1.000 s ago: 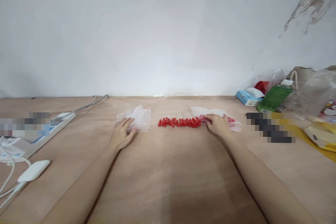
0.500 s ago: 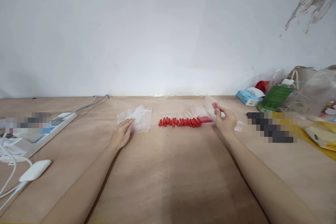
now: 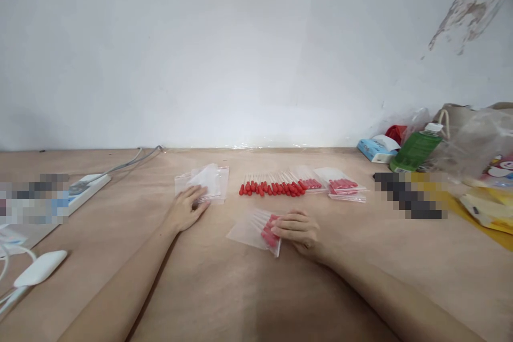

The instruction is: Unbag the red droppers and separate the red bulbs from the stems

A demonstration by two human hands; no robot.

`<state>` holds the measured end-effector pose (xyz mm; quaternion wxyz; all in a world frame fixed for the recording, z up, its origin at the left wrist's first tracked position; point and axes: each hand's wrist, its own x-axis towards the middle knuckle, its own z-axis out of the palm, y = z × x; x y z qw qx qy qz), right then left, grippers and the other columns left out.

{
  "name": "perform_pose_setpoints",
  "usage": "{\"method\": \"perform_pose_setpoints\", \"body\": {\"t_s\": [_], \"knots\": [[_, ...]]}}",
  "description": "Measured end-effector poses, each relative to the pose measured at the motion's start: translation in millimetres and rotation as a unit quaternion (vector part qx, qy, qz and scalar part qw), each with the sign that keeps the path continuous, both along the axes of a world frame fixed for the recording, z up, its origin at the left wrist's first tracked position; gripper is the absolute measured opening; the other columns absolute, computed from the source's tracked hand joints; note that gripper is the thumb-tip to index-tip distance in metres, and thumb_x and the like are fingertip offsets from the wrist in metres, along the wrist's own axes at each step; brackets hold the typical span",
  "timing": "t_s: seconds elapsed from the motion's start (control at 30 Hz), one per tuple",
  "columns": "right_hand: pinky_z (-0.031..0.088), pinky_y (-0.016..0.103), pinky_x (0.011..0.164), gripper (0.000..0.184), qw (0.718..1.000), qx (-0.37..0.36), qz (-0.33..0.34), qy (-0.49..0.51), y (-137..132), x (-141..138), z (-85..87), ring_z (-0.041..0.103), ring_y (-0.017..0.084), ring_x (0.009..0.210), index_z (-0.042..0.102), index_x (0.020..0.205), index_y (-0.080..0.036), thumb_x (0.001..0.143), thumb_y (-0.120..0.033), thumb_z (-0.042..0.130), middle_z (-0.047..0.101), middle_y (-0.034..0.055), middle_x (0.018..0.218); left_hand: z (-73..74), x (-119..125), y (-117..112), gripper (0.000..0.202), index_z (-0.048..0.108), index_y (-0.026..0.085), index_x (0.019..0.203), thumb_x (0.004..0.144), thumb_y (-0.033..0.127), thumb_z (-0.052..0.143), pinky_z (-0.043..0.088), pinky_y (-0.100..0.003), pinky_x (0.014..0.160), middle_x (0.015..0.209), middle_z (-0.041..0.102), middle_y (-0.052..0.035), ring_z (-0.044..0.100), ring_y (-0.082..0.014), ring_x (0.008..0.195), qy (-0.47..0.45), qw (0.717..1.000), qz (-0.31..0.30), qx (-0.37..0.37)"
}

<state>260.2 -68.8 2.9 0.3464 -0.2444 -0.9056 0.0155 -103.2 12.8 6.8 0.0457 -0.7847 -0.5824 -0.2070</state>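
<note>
Here, right hand [image 3: 297, 228] pinches filled bag [image 3: 249, 228]; left hand [image 3: 186, 209], grip loosely open, touches bag stack [image 3: 214, 180].

From the wearer's head, the surface [image 3: 216, 283] is viewed forward and downward; the frame's upper half is filled by the wall [image 3: 240, 53].

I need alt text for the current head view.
A person's right hand touches a clear bag of red-tipped sticks; the left hand rests on other clear bags. Farther back on the brown table, a row of loose sticks lies beside more filled bags.
</note>
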Motion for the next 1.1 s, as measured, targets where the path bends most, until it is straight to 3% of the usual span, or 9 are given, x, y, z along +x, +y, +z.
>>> {"method": "perform_pose_setpoints", "body": {"t_s": [0.2,0.37,0.47,0.53,0.6,0.7,0.8,1.0,1.1], "knots": [[0.041,0.034,0.096,0.036,0.997,-0.071,0.031,0.009,5,-2,-4.3,0.053,0.013,0.11,0.06,0.109,-0.025,0.083,-0.01,0.039,0.064,0.0023,0.109,-3.8,-8,8,0.05,0.058,0.016,0.113,0.087,0.047,0.029,0.035,-0.04,0.102,0.122,0.056,-0.0084,0.048,-0.0209,0.116,-0.119,0.992,-0.029,0.002],[0.044,0.035,0.094,0.034,0.996,-0.093,0.007,0.016,2,-5,-3.8,0.053,0.015,0.109,0.061,0.105,-0.024,0.081,-0.01,0.04,0.059,0.0052,0.116,7.1,-10,0,0.048,0.043,0.014,0.127,0.09,0.039,0.026,0.034,-0.044,0.102,0.128,0.048,-0.0121,0.042,-0.0257,0.121,-0.26,0.938,0.123,0.193],[0.044,0.035,0.094,0.035,0.995,-0.096,0.012,0.02,1,-6,-2.8,0.053,0.014,0.109,0.06,0.106,-0.023,0.081,-0.009,0.04,0.059,0.0056,0.116,9.5,-10,-2,0.045,0.04,0.016,0.13,0.09,0.033,0.029,0.027,-0.045,0.105,0.138,0.035,-0.0121,0.032,-0.0266,0.127,-0.235,0.925,0.124,0.271],[0.043,0.035,0.095,0.035,0.995,-0.097,0.017,0.026,2,-6,-3.7,0.053,0.014,0.11,0.06,0.106,-0.022,0.082,-0.009,0.039,0.059,0.0058,0.116,6.6,-10,0,0.042,0.046,0.018,0.126,0.089,0.031,0.031,0.028,-0.042,0.105,0.136,0.038,-0.01,0.034,-0.0241,0.126,-0.171,0.954,0.071,0.237],[0.043,0.035,0.095,0.035,0.994,-0.097,0.023,0.034,3,-5,-5.8,0.052,0.014,0.11,0.06,0.107,-0.022,0.082,-0.009,0.039,0.059,0.0061,0.116,2.3,-9,3,0.04,0.052,0.022,0.12,0.088,0.032,0.031,0.031,-0.042,0.103,0.129,0.047,-0.0075,0.04,-0.022,0.122,-0.088,0.99,0.016,0.109],[0.043,0.035,0.095,0.034,0.994,-0.096,0.028,0.04,3,-4,-7.5,0.052,0.015,0.11,0.06,0.106,-0.023,0.082,-0.009,0.04,0.059,0.0063,0.116,-0.7,-8,4,0.039,0.054,0.026,0.117,0.086,0.034,0.032,0.028,-0.049,0.102,0.128,0.05,-0.0049,0.041,-0.023,0.121,0.002,0.998,0.012,-0.054],[0.042,0.033,0.095,0.036,0.992,-0.117,0.027,0.039,1,-4,-2.0,0.051,0.014,0.111,0.056,0.112,-0.022,0.083,-0.01,0.038,0.057,0.0061,0.119,2.1,-7,1,0.039,0.053,0.026,0.118,0.084,0.031,0.034,0.019,-0.056,0.103,0.133,0.044,-0.005,0.033,-0.0257,0.127,0.029,0.998,0.033,-0.046],[0.043,0.034,0.09,0.028,0.974,-0.161,-0.141,0.076,-3,-7,9.9,0.054,0.018,0.101,0.054,0.111,-0.019,0.086,-0.023,0.042,0.057,0.0082,0.108,13.0,8,-13,0.035,0.053,0.019,0.113,0.082,0.033,0.044,0.013,-0.052,0.107,0.125,0.05,-0.0098,0.033,-0.0272,0.126,-0.015,0.987,-0.011,0.161],[0.043,0.035,0.085,0.026,0.949,-0.191,-0.233,0.092,2,-8,7.1,0.054,0.019,0.092,0.059,0.1,-0.017,0.086,-0.033,0.043,0.056,0.0086,0.096,19.9,39,-31,0.031,0.054,0.02,0.111,0.083,0.03,0.047,0.025,-0.048,0.106,0.118,0.054,-0.0078,0.04,-0.0248,0.121,-0.071,0.977,-0.101,0.172]]}}
